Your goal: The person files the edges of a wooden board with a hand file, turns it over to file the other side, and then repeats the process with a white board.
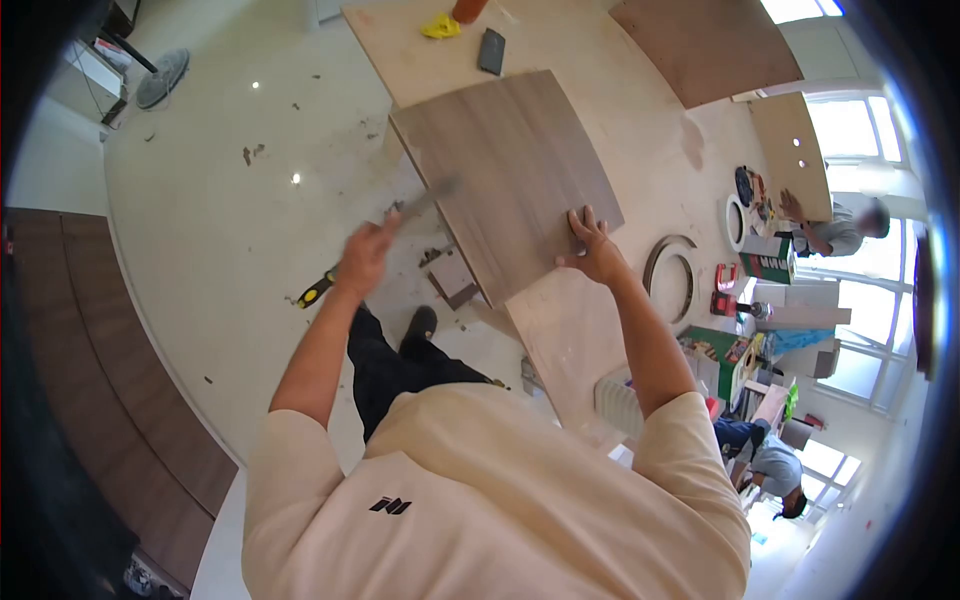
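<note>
A brown wood-grain panel (500, 170) lies on the pale wooden table (560, 330), its left edge sticking out past the table's edge. My left hand (365, 255) is closed around the handle of a flat tool (425, 197), blurred by motion, whose end lies at the panel's left edge. Spread over the panel's near right corner, my right hand (595, 248) rests with its fingers apart and holds nothing. A yellow and black tool (317, 288) shows below my left hand; what supports it is unclear.
At the table's far end are a dark block (491, 51) and a yellow crumpled item (440, 27). To the right lie a ring-shaped piece (671, 279), a red power tool (735, 304) and green boxes (720, 358). Two people work farther right. Scraps dot the floor.
</note>
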A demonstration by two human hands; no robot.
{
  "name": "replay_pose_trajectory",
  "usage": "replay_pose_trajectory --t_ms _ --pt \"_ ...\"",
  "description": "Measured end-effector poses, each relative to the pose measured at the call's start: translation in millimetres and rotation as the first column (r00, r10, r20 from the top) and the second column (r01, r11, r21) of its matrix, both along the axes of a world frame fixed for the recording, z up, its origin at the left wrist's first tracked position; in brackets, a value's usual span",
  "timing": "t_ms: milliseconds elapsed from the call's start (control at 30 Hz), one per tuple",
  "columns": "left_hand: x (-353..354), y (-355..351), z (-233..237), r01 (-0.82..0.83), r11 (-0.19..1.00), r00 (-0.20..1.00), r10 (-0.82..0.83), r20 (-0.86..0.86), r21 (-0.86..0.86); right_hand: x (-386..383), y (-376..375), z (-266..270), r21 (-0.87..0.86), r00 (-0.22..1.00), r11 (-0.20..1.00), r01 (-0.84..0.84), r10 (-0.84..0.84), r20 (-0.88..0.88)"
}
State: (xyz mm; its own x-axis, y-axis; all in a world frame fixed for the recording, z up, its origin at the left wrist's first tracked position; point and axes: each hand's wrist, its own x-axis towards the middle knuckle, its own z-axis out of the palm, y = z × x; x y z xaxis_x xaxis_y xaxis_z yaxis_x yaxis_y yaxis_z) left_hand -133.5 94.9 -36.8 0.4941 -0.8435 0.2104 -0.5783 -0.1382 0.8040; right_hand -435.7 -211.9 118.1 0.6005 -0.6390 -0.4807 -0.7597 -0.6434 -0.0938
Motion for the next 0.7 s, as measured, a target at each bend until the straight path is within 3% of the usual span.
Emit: replay_pose_trajectory --t_ms 67,100,133,200,300,500,600,700 --pt "-15 -4 16 0.019 1.0 1.0 -0.019 -0.007 0.009 -24 11 -16 0.018 0.989 0.998 0.06 -0.062 0.135" --pt "-21 -10 27 0.029 1.0 1.0 -0.029 0.003 0.007 -26 13 -18 0.017 0.991 0.999 0.051 -0.053 0.12" --pt "-44 -19 25 0.099 0.989 0.988 -0.085 0.128 -0.114 -24 11 -16 0.011 0.993 0.999 0.044 -0.045 0.109" --pt "-97 -22 62 0.252 0.967 0.941 -0.234 0.243 -0.042 -27 7 -18 0.008 0.993 1.0 0.03 -0.031 0.115" --pt "-136 -3 62 0.35 0.928 0.934 -0.334 0.128 -0.128 -25 13 -14 0.012 0.99 0.999 0.049 -0.05 0.13" --pt "-118 20 20 0.041 0.997 0.996 -0.045 -0.074 -0.062 -16 22 -6 -0.01 0.996 0.999 0.053 -0.052 0.075" --pt "-156 7 32 0.176 0.972 0.982 -0.162 0.096 -0.158 -6 38 -20 -0.112 0.999 0.993 0.025 -0.021 0.038" --pt "-176 16 39 0.345 0.925 0.937 -0.33 0.112 -0.161 6 78 -17 -0.171 0.992 0.984 -0.042 0.062 0.114"
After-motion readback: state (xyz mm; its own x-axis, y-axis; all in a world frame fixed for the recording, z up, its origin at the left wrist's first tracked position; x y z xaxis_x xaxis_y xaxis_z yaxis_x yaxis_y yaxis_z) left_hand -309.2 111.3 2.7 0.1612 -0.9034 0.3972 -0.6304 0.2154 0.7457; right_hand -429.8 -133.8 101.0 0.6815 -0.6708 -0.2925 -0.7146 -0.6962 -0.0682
